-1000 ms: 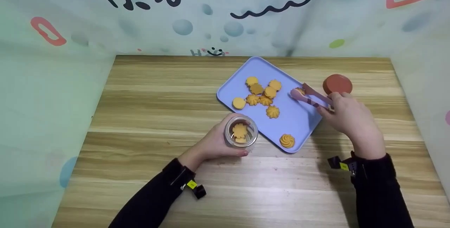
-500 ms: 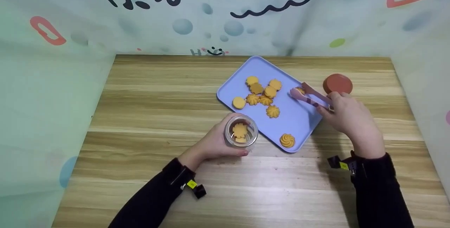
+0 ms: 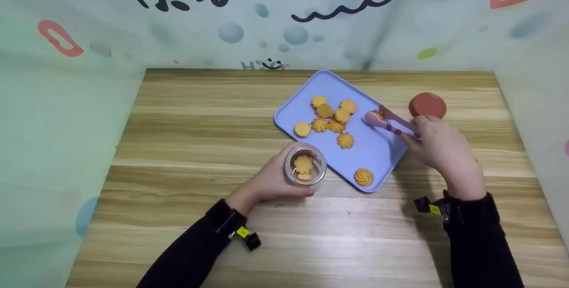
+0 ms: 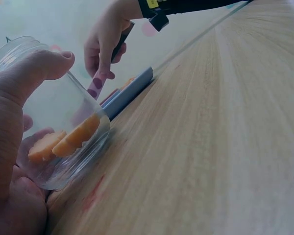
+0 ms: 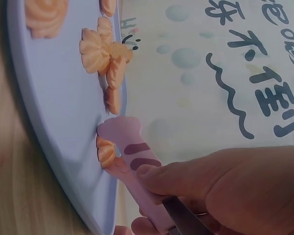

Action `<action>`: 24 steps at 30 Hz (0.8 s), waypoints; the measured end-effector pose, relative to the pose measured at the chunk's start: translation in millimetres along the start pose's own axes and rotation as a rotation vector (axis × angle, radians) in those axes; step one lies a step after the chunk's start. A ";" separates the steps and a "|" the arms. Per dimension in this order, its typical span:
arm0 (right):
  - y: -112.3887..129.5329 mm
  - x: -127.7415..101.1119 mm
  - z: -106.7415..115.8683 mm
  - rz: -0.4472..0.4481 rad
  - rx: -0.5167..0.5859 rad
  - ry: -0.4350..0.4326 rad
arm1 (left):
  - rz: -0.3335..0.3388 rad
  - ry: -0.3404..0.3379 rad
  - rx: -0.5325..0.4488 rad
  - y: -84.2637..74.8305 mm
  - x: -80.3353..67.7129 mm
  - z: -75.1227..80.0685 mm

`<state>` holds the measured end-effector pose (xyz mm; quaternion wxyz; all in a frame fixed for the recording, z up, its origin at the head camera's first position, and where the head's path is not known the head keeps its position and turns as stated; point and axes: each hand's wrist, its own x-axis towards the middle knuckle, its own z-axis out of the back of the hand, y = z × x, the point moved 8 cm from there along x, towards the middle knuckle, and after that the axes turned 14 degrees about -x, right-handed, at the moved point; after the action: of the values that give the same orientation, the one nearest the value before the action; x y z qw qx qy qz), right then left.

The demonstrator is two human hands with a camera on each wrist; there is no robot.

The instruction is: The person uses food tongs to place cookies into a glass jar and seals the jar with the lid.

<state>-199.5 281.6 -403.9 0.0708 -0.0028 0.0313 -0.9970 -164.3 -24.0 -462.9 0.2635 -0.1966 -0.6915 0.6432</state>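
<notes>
A lilac tray (image 3: 378, 152) (image 5: 49, 112) lies tilted on the wooden table with several orange cookies (image 3: 331, 119) (image 5: 100, 51) on it. My right hand (image 3: 438, 146) (image 5: 225, 188) grips pink paw-shaped tongs (image 3: 391, 123) (image 5: 132, 169), whose tips close around one cookie (image 3: 378, 114) (image 5: 106, 152) at the tray's right edge. My left hand (image 3: 269, 181) (image 4: 14, 122) holds a clear glass jar (image 3: 305, 166) (image 4: 63, 122) just left of the tray's near corner. Cookies (image 3: 303, 166) (image 4: 63, 139) lie inside the jar.
A round red lid (image 3: 427, 105) sits on the table to the right of the tray, just beyond my right hand. One swirl cookie (image 3: 363, 177) lies alone near the tray's front corner. A printed backdrop walls the table on three sides.
The tongs and my right hand have shifted slightly left and up with the cookie between the tips. My left hand and the jar have stayed put.
</notes>
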 end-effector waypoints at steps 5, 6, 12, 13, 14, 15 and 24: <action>3.0 0.7 -1.5 0.013 0.006 0.012 | 0.006 0.004 -0.018 1.4 -0.1 -0.2; 3.6 0.8 -1.7 0.016 0.008 0.013 | 0.006 0.004 -0.021 1.9 -0.1 -0.2; 6.2 2.1 -1.9 0.033 0.013 0.018 | 0.011 -0.002 -0.016 3.9 -0.7 0.7; 6.8 2.4 -2.0 0.036 0.017 0.017 | 0.011 -0.002 -0.014 3.9 -0.8 0.9; 7.6 2.8 -2.1 0.042 0.018 0.014 | 0.010 -0.002 -0.014 4.0 -0.9 1.0; 8.9 3.1 -2.1 0.054 0.020 0.009 | 0.010 -0.002 -0.013 3.8 -0.9 1.0; 27.4 1.6 -1.9 0.239 0.041 -0.028 | -0.008 -0.002 -0.011 0.0 -0.1 0.0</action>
<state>-197.3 254.4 -407.5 0.1897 -0.0114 0.0099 -0.9817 -164.2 -24.1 -463.0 0.2643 -0.1947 -0.6962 0.6384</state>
